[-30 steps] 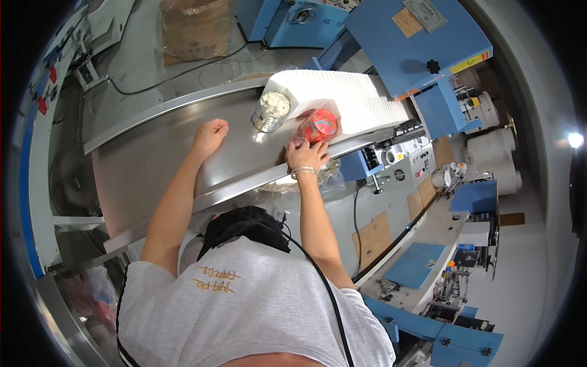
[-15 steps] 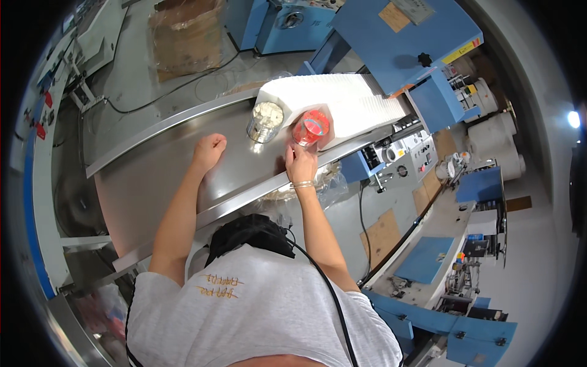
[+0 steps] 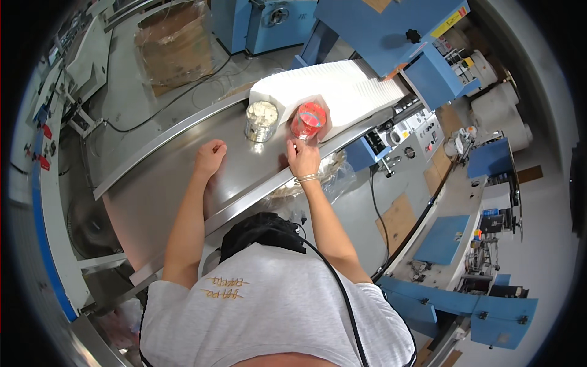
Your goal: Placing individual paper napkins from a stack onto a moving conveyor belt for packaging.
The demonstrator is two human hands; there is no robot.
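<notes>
My right hand (image 3: pixel 302 157) rests at the near edge of a steel table (image 3: pixel 159 202). Its fingertips pinch the lower edge of a clear bag with red print (image 3: pixel 307 119), which stands against a long white stack of folded sheets (image 3: pixel 342 92). Left of the bag stands a shiny metal can (image 3: pixel 261 121) filled with white pieces. My left hand (image 3: pixel 210 156) lies on the steel as a loose fist, holding nothing, a hand's width to the left of the can.
Blue machines (image 3: pixel 391 30) stand behind the white stack, with a control panel (image 3: pixel 416 137) below it. Crumpled clear plastic (image 3: pixel 333 174) hangs under the table edge. A wrapped cardboard box (image 3: pixel 174 46) sits on the floor at the back left. A blue workbench (image 3: pixel 452 238) stands to the right.
The view has shifted a little. My left hand has drawn slightly back from the can. My right hand stays at the red-printed bag.
</notes>
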